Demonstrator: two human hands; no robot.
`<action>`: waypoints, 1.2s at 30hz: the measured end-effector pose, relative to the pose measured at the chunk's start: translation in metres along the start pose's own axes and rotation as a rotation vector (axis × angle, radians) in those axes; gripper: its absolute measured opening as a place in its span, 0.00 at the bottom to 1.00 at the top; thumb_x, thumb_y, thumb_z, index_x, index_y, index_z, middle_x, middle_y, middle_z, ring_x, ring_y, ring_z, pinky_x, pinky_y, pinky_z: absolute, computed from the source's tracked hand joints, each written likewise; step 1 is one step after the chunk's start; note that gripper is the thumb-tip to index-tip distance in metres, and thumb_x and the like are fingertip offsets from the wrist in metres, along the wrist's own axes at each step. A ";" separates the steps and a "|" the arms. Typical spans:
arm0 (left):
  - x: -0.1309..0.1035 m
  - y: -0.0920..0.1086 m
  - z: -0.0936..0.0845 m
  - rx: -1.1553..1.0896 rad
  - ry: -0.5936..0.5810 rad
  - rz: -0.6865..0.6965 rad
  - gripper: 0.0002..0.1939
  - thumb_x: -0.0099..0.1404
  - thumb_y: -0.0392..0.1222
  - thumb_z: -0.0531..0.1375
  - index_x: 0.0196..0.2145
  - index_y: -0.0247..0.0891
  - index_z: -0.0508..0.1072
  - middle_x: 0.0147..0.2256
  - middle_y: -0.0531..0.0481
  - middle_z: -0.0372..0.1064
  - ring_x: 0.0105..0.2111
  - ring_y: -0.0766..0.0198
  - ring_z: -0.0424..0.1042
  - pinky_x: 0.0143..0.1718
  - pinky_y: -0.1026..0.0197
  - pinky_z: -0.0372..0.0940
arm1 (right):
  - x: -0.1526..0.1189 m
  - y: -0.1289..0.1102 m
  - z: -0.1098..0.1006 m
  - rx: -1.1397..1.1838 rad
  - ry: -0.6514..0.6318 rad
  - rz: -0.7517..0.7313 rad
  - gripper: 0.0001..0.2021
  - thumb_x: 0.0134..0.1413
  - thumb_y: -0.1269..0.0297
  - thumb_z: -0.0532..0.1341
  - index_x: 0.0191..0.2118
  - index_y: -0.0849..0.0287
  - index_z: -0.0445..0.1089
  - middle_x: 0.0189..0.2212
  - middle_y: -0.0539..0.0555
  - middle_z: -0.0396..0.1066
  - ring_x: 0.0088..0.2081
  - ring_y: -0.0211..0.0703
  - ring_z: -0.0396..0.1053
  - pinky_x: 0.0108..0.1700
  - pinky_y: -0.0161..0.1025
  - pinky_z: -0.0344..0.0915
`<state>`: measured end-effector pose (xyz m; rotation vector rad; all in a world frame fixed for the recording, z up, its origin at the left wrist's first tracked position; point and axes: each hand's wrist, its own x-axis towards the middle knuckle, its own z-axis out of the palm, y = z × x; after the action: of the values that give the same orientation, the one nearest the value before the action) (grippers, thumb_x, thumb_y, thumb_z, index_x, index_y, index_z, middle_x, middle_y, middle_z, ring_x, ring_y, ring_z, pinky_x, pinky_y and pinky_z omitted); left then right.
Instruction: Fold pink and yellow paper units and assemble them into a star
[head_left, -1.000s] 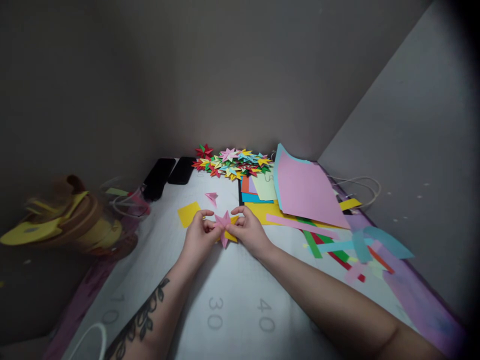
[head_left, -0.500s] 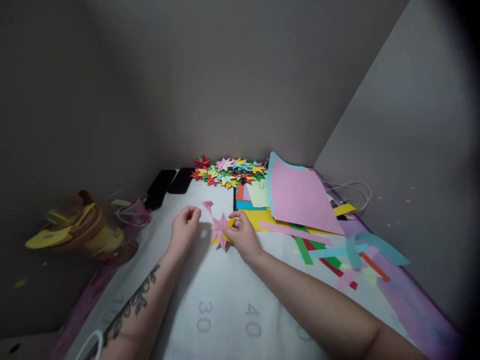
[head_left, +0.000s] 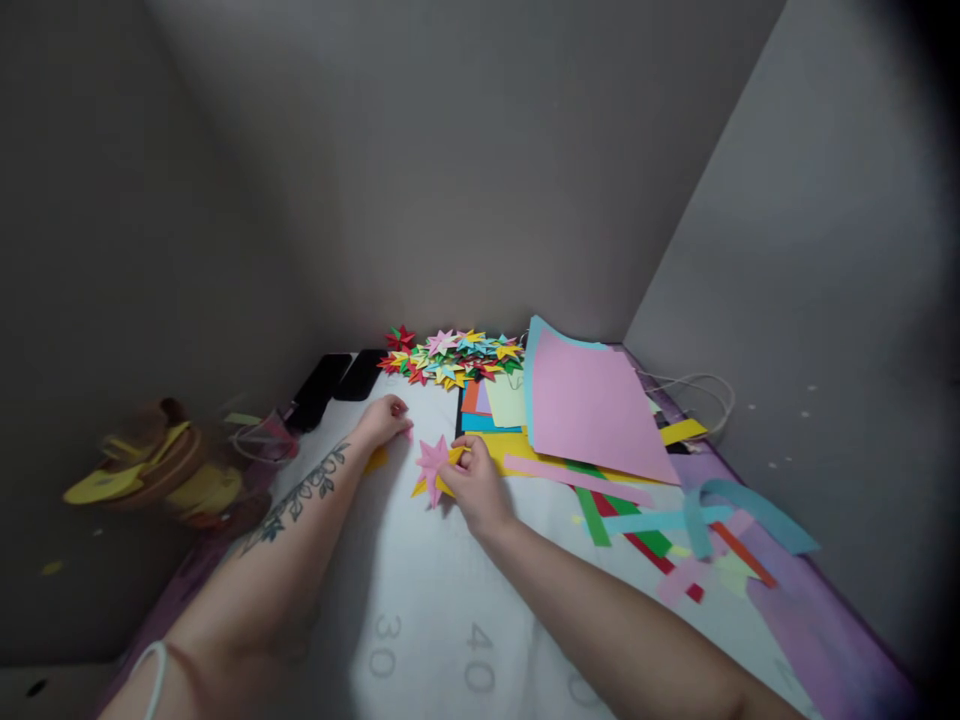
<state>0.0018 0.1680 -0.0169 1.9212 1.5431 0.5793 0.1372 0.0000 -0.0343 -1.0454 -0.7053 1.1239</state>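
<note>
A folded paper star (head_left: 433,462), pink with yellow points, is pinched between the thumb and fingers of my right hand (head_left: 480,487), just above the white mat (head_left: 420,580). Farther forward and to the left, my left hand (head_left: 385,418) has its fingertips closed on a small pink folded paper piece (head_left: 409,432), mostly hidden by the fingers. Beneath my left wrist, a small yellow paper piece (head_left: 376,460) partly shows on the mat.
Finished paper stars (head_left: 450,358) lie heaped at the back. Coloured sheets (head_left: 600,400) and loose paper strips (head_left: 660,530) spread to the right. Two black phone-like slabs (head_left: 321,385) lie back left, near a brown and yellow container (head_left: 150,470). A white cord (head_left: 705,385) loops at right.
My left hand has moved forward and right onto the pink folded piece, which lay apart from it before. My right hand still holds the star. The camera view has shifted slightly.
</note>
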 end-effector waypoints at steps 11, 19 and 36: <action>-0.017 0.022 -0.025 -0.326 -0.048 0.079 0.15 0.42 0.50 0.67 0.22 0.38 0.69 0.21 0.52 0.66 0.23 0.66 0.64 0.24 0.65 0.57 | 0.003 0.002 -0.003 -0.010 0.055 -0.027 0.16 0.39 0.70 0.59 0.37 0.56 0.57 0.18 0.39 0.57 0.18 0.31 0.55 0.22 0.28 0.50; -0.105 0.038 -0.024 -0.912 0.088 -0.101 0.17 0.46 0.46 0.68 0.27 0.38 0.65 0.22 0.57 0.64 0.20 0.73 0.61 0.22 0.71 0.56 | 0.002 0.003 -0.004 -0.198 0.096 -0.132 0.13 0.41 0.70 0.59 0.37 0.56 0.59 0.19 0.40 0.55 0.19 0.32 0.56 0.21 0.29 0.53; -0.144 0.021 0.020 -0.743 0.062 -0.142 0.14 0.49 0.45 0.65 0.30 0.38 0.65 0.22 0.58 0.62 0.20 0.70 0.61 0.22 0.69 0.55 | -0.007 -0.001 0.006 -0.326 0.015 -0.113 0.13 0.44 0.68 0.60 0.38 0.55 0.60 0.20 0.41 0.59 0.18 0.31 0.57 0.20 0.29 0.54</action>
<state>-0.0030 0.0210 -0.0126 1.2281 1.2371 0.9859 0.1300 -0.0045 -0.0307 -1.2697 -0.9447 0.9209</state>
